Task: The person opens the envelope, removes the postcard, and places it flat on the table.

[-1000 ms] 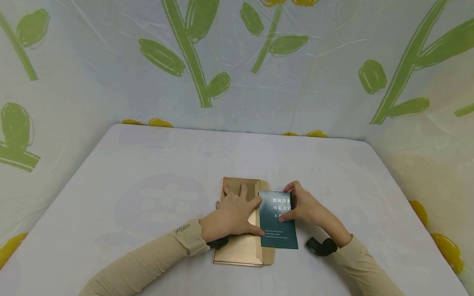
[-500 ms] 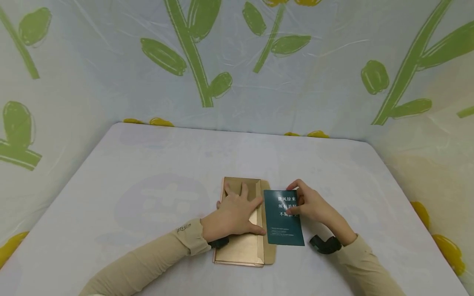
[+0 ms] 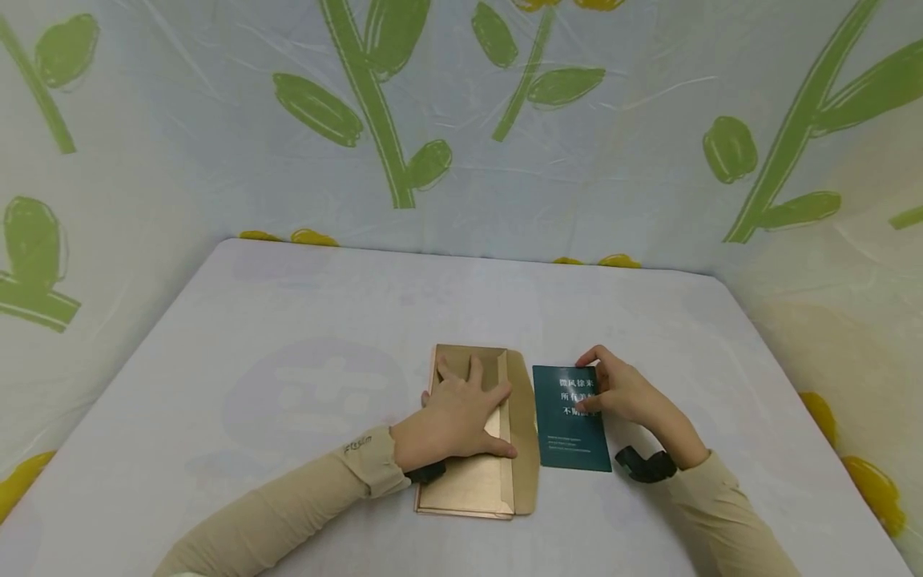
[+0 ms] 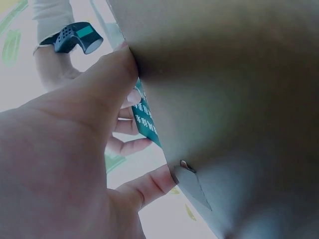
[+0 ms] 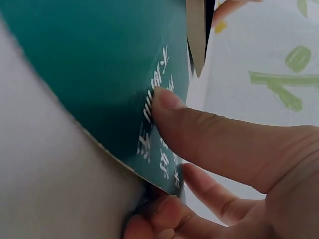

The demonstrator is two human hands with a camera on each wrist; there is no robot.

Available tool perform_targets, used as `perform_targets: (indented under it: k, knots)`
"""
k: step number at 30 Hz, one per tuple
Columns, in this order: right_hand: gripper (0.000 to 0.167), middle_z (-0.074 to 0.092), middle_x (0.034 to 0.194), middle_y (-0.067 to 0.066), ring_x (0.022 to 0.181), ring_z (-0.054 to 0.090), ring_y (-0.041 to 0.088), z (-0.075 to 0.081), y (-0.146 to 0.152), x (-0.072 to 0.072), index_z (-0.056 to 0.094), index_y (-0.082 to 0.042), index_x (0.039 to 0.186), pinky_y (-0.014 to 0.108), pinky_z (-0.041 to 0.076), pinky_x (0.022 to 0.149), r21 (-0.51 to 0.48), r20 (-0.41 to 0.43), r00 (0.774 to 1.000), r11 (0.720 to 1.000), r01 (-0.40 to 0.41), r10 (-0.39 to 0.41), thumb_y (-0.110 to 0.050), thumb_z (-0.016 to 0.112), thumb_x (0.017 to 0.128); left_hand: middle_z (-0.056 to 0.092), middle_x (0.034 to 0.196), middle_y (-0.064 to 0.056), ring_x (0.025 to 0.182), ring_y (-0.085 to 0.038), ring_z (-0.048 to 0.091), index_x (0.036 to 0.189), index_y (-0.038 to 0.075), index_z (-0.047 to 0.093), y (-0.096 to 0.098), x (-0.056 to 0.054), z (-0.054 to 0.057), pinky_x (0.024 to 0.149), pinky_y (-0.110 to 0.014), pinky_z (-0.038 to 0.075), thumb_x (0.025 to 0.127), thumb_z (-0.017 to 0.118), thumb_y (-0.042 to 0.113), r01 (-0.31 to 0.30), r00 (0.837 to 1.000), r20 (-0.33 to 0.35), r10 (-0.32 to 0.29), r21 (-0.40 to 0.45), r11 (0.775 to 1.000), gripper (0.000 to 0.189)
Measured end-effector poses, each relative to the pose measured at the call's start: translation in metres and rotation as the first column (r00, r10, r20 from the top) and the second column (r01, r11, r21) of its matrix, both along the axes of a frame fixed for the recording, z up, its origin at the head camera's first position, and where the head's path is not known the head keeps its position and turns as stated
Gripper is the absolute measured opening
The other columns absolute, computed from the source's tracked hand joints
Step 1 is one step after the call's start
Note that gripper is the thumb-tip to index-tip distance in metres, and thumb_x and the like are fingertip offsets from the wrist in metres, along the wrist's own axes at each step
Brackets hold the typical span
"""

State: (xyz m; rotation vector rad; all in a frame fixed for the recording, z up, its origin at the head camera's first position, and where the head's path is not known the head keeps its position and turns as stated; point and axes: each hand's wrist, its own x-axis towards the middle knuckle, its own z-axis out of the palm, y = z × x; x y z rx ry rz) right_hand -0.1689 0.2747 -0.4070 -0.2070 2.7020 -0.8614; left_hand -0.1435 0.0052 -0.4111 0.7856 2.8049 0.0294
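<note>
A gold envelope point(image 3: 465, 487) lies on the table with its flap point(image 3: 525, 449) turned out to the right. My left hand point(image 3: 456, 413) rests on the envelope with its fingers spread. Just right of the flap is a dark teal card point(image 3: 554, 417) printed with white characters, apart from the envelope. My right hand point(image 3: 629, 394) pinches the card by its right edge. In the right wrist view the thumb point(image 5: 204, 134) presses on the printed face of the card point(image 5: 94, 64), and the other fingers are behind it. The left wrist view shows the envelope point(image 4: 209, 114) close up.
A white cloth covers the table point(image 3: 303, 296), and a curtain point(image 3: 627, 176) with green leaves hangs behind it. Each wrist wears a black camera, the right one point(image 3: 645, 465) plainly visible. Beige sleeves point(image 3: 288, 509) cover both forearms.
My right hand has drawn the card rightward, from overlapping the flap to beside it with a small gap. The left hand and the envelope have stayed in place.
</note>
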Motion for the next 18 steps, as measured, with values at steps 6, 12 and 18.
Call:
perform_targets:
  k: [6, 12, 18]
  knots:
    - [0.065, 0.054, 0.087, 0.011, 0.083, 0.053, 0.027, 0.005, 0.004, 0.000, 0.044, -0.001, 0.125, 0.037, 0.043, 0.068, 0.016, 0.023, 1.000, 1.000, 0.015, -0.015, -0.009, 0.085, 0.076, 0.029, 0.155, -0.026, 0.126, -0.071, 0.029, 0.150, 0.035, 0.037, 0.001, -0.001, 0.000, 0.057, -0.053, 0.057, 0.073, 0.058, 0.085, -0.001, 1.000, 0.003, 0.001, -0.004, 1.000, 0.095]
    - [0.065, 0.053, 0.086, 0.011, 0.082, 0.052, 0.026, 0.009, 0.009, -0.001, 0.044, -0.002, 0.127, 0.037, 0.042, 0.068, 0.059, 0.046, 0.999, 0.998, 0.021, -0.023, -0.011, 0.085, 0.077, 0.028, 0.155, -0.026, 0.126, -0.070, 0.031, 0.151, 0.035, 0.036, 0.000, -0.001, 0.001, 0.058, -0.053, 0.057, 0.073, 0.057, 0.085, -0.002, 1.000, 0.001, 0.002, -0.013, 1.000, 0.095]
    - [0.064, 0.056, 0.088, 0.012, 0.083, 0.054, 0.027, 0.013, 0.018, -0.002, 0.045, -0.002, 0.128, 0.040, 0.043, 0.069, 0.071, 0.074, 0.996, 0.997, 0.036, -0.041, -0.012, 0.083, 0.078, 0.028, 0.156, -0.024, 0.127, -0.069, 0.031, 0.150, 0.036, 0.035, 0.000, 0.001, 0.003, 0.057, -0.050, 0.057, 0.073, 0.056, 0.085, -0.005, 1.000, 0.001, 0.006, -0.037, 0.999, 0.094]
